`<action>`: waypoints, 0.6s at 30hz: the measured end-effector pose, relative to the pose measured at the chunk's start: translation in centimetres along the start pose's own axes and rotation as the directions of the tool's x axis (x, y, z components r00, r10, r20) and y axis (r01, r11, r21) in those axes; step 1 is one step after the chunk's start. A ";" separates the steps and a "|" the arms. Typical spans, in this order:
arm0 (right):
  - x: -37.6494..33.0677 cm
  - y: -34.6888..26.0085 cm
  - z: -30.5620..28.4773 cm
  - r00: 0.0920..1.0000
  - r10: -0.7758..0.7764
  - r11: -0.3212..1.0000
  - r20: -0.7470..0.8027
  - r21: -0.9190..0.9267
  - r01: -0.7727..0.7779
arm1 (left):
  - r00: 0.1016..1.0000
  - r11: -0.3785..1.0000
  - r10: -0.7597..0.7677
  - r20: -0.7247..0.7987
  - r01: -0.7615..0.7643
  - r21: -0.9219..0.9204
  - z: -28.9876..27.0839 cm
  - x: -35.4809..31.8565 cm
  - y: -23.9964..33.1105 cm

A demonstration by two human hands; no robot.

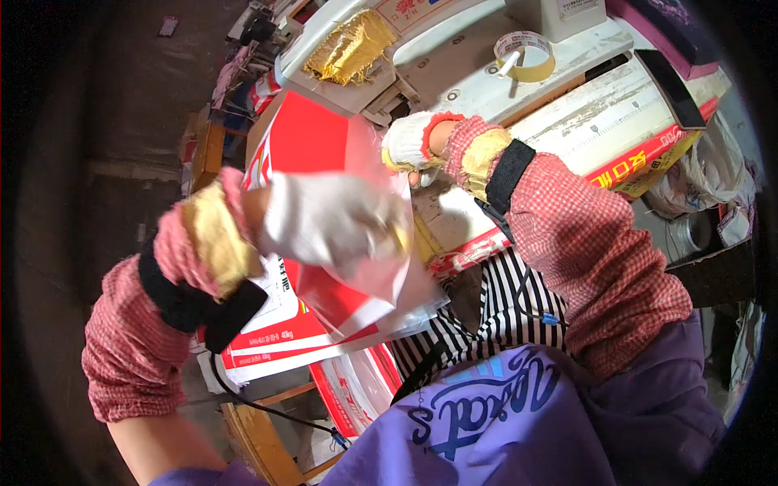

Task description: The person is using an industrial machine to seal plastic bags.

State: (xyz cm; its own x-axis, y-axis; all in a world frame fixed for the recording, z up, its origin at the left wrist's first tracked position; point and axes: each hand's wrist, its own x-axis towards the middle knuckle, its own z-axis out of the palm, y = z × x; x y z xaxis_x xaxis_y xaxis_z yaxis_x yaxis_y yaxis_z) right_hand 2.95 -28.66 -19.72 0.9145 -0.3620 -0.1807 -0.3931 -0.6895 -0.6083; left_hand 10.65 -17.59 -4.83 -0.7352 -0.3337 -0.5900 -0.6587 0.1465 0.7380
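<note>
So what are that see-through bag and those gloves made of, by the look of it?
The clear bag looks like thin glossy plastic film: it shines, and red print shows through it. The gloves on the left hand and right hand look like white knitted cotton, matte and soft, though blurred.

A dark, dusty floor [105, 105] fills the upper left of the frame, in shade. Strong light falls on the white table [567, 105] across the upper right, its surface scuffed and worn. A roll of tape [525, 55] lies on it at top centre. A wooden frame [259, 437] shows at the bottom. Plastic bags [697, 174] pile at the right edge.
</note>
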 end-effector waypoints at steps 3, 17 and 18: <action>-0.7 -0.2 0.1 0.998 0.044 0.990 -0.044 0.140 -0.037 | 0.656 0.652 -0.754 -0.037 0.754 0.082 -1.0 -2.8 3.9; -6.7 -6.9 10.8 0.815 0.091 0.938 -0.572 -0.226 -0.263 | 0.724 0.522 -0.678 0.123 0.357 0.774 13.0 8.9 9.3; -6.9 -7.1 12.1 0.853 0.122 0.736 -0.507 -0.530 -0.420 | 0.753 0.547 -0.622 0.214 0.223 0.807 12.4 10.0 10.4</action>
State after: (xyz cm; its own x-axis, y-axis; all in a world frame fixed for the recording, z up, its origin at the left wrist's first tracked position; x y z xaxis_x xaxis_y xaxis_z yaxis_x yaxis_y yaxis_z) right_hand 0.62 -13.72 -23.50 0.6840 -0.7109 0.1637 -0.7244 -0.6883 0.0380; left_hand -5.54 -7.88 -7.17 -0.1777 -0.1427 -0.9737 -0.6530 0.7573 0.0082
